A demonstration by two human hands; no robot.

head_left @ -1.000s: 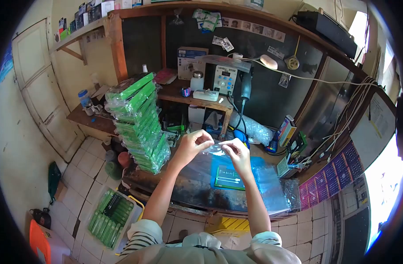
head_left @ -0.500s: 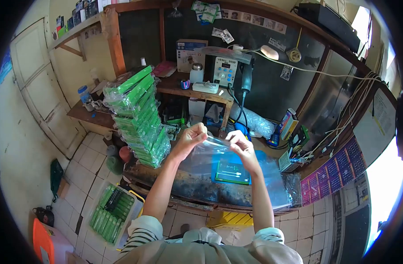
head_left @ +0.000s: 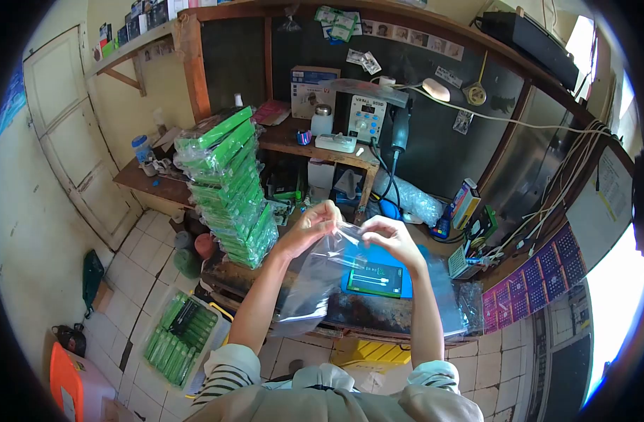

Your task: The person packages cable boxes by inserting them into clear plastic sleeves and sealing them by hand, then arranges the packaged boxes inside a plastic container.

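A clear plastic bag (head_left: 309, 287) hangs from my left hand (head_left: 315, 228), whose thumb and fingers pinch its top edge. My right hand (head_left: 392, 238) is closed at the bag's upper right corner, with thumb and forefinger together on the film. Below my hands, a flat green and black package (head_left: 375, 279) showing a white cable lies on a blue mat (head_left: 406, 287) on the workbench. More clear film lies on the bench to the right of the mat. Left of my left hand rises a tall stack of green packages in clear wrap (head_left: 227, 190).
A bin of green packages (head_left: 182, 341) stands on the floor at lower left. Behind my hands are a hot-air station (head_left: 365, 119) and a bubble-wrap roll (head_left: 415, 202). A basket of tools (head_left: 463, 263) stands at right, near hanging cables.
The bag, bunched small between my hands at first, has been spread and now hangs down below my left hand. The view has shifted slightly.
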